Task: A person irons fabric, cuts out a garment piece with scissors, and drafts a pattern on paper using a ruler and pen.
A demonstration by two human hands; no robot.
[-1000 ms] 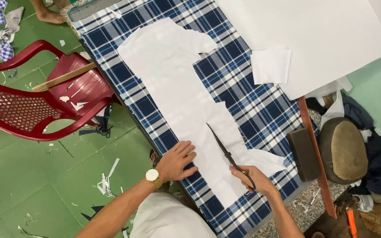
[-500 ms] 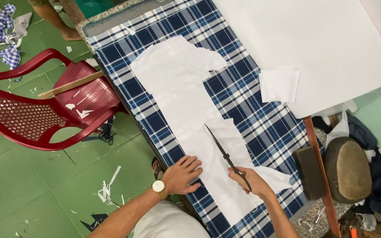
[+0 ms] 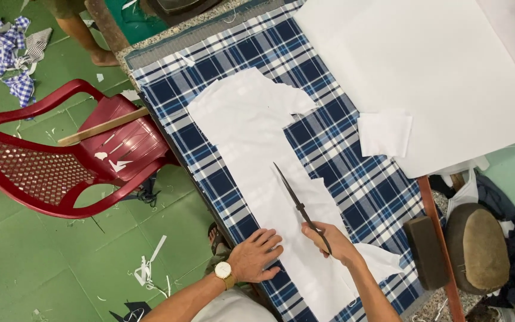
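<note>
Plaid cloth (image 3: 341, 173) is covering the surface, a white pattern (image 3: 251, 137) lying flat on it; right hand (image 3: 329, 241) is gripping scissors (image 3: 299, 203) over the pattern, left hand (image 3: 254, 256) pressing open beside it.

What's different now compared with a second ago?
Little. The right hand keeps its grip on the scissors, blades a bit further up the white pattern piece. The left hand stays flat on the plaid fabric. The red chair is unmoved.
</note>
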